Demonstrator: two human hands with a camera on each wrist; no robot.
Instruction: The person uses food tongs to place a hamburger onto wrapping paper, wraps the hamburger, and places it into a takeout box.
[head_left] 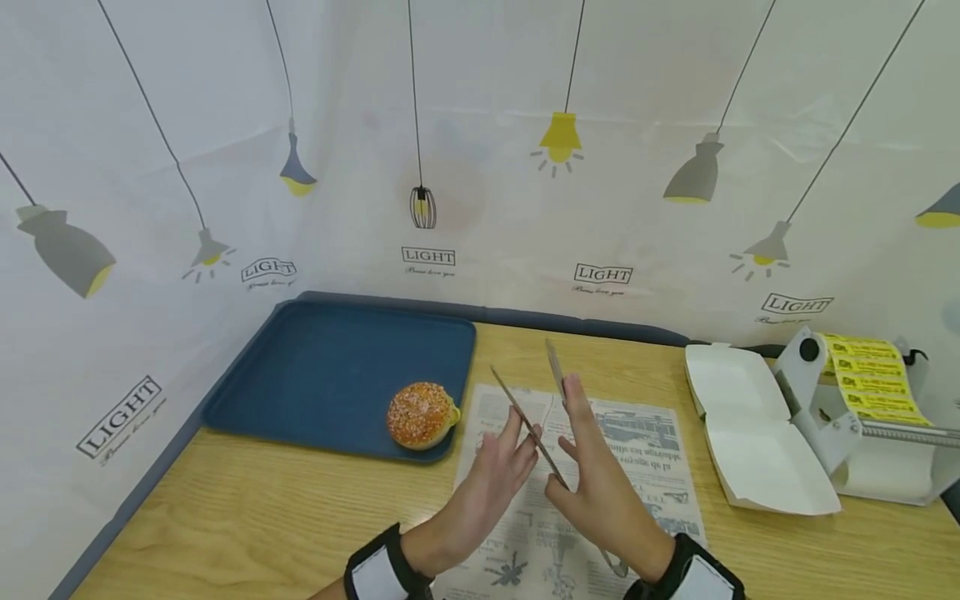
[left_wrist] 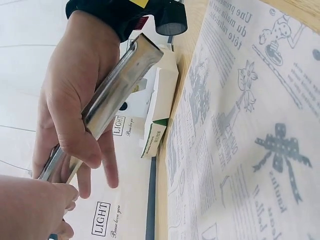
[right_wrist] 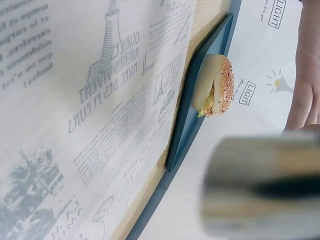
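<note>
In the head view my right hand [head_left: 603, 500] holds a pair of metal tongs [head_left: 552, 468] above the printed paper sheet [head_left: 652, 467]. The tongs' two arms stand spread apart and point away from me. My left hand [head_left: 487, 479] pinches one arm with its fingertips. The left wrist view shows the right hand [left_wrist: 75, 85] with its thumb across the metal, and the left hand [left_wrist: 32, 210] lower down at the tongs. A blurred metal end [right_wrist: 260, 185] fills the near part of the right wrist view. A sesame-seed burger [head_left: 422, 415] sits left of both hands.
The burger rests at the near right corner of a blue tray [head_left: 337, 350]. An opened white takeaway box [head_left: 772, 458] lies right of the paper. Beside it stands a dispenser with a roll of yellow labels [head_left: 873, 379]. A lamp-printed sheet [head_left: 487, 167] hangs behind the table.
</note>
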